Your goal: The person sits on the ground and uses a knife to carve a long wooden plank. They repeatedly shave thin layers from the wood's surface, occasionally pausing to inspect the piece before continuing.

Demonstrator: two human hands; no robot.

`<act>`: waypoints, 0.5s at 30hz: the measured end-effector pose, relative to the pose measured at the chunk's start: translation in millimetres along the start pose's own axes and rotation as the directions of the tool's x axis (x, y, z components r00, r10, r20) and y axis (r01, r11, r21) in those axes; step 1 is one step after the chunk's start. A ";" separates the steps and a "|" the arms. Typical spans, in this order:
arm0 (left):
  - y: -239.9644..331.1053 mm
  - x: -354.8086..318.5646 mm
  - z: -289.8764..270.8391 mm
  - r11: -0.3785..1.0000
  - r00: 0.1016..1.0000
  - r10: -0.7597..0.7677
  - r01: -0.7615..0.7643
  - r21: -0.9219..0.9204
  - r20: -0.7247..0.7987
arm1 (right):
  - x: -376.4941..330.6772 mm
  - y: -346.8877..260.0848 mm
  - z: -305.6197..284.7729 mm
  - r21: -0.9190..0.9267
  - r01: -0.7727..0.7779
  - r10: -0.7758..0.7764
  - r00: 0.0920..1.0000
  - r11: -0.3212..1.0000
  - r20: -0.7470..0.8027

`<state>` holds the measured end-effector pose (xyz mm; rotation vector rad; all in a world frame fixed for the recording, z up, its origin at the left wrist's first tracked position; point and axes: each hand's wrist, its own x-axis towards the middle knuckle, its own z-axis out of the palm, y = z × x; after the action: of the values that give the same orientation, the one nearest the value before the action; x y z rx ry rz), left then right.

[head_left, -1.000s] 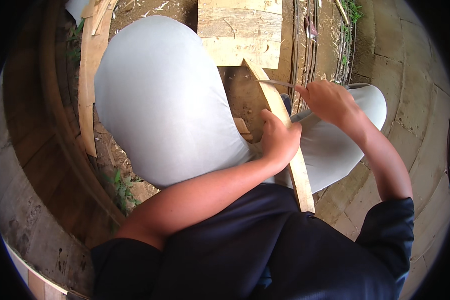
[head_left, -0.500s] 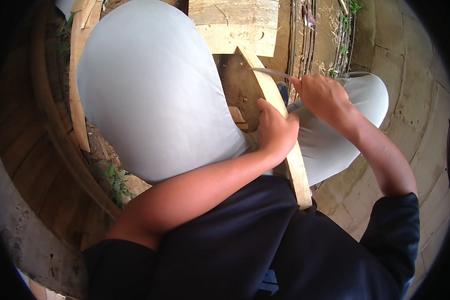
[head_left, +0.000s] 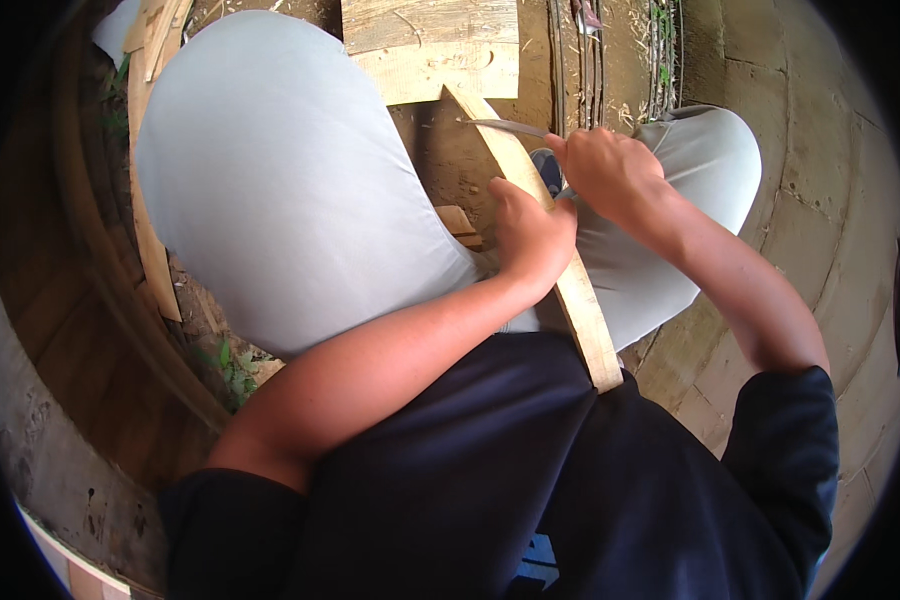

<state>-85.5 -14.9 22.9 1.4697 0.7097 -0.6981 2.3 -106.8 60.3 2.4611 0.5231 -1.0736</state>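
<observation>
Wooden slat [head_left: 580, 310] getting shaved, lying slanted across the lap

Left hand [head_left: 530, 235] is clamping around it mid-length, right hand [head_left: 610, 175] is gripping a thin metal blade [head_left: 500, 125] touching its upper end.

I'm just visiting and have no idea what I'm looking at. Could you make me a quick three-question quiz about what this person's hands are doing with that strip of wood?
1. True or false: the left hand rests on the long wooden slat.
2. What does the right hand hold? A) a hammer B) a thin metal blade C) a paintbrush
3. Fill in: the far end of the slat leans on a pale wooden ____ lying on the dirt.

Key:
1. True; the left hand has its grip on the slat near its middle.
2. B; the thin metal blade lies across the slat's upper part.
3. Board; the board sits at the top of the view.
</observation>
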 end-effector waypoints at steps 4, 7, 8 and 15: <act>-1.5 2.3 2.2 1.000 1.000 0.019 -0.019 0.012 -0.012 | -3.4 -3.6 -2.2 0.007 0.006 -0.006 1.000 1.000 0.010; -4.5 1.9 0.4 0.999 1.000 0.014 -0.013 -0.033 0.012 | -8.1 -1.7 -0.2 -0.041 0.071 -0.071 0.997 0.997 -0.003; -5.2 3.1 -0.8 0.999 1.000 0.012 -0.011 -0.040 0.017 | -7.2 -0.6 1.6 -0.069 0.109 -0.111 0.994 0.992 -0.021; -6.7 0.6 3.0 0.991 0.993 0.098 -0.091 0.094 -0.068 | -6.6 -7.7 -2.1 -0.007 0.030 -0.030 0.998 1.000 0.050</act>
<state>-90.4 -17.8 18.2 1.6085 0.6663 -0.6131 -4.4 -100.5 64.9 2.4203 0.5490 -1.1398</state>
